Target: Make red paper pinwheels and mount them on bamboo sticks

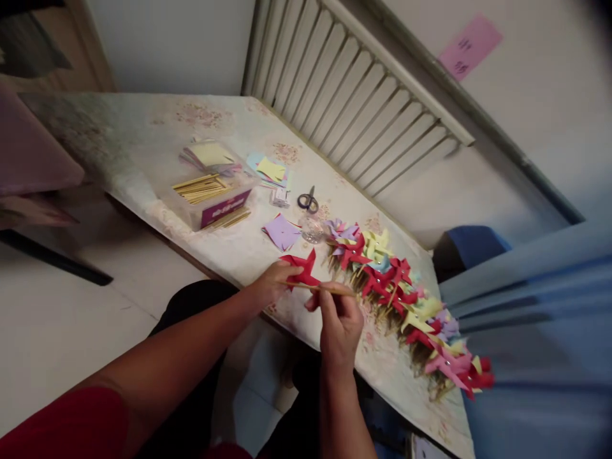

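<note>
Two hands hold one red paper pinwheel (308, 271) and one slender wooden stick (306, 286) above the near edge of the table. Left hand (272, 280): thumb and fingers pinched together on the paper, at the side of the pinwheel. Right hand (342, 312): thumb and fingertips clamped on the stick, which crosses the lower side of the pinwheel. Whether the two parts are joined cannot be told.

Status: the held pinwheel has its pointed blades formed. A long row of pinwheels (400, 271), apparently complete, lies to the right with sticks beneath. Unused stock: cut paper sheets (271, 169), a purple paper stack (282, 233), and straight sticks (198, 188) in a translucent plastic box (191, 212), with loose sticks (229, 220) beside it.

Materials: the paper is thin, matte and sharp-cornered; the folded blades look springy. The sticks are smooth and rigid in appearance. Dark-handled scissors (308, 203) lie near a small white box (280, 197) and a clear container (313, 229). Covering: pale floral tablecloth (234, 255), slightly creased.
</note>
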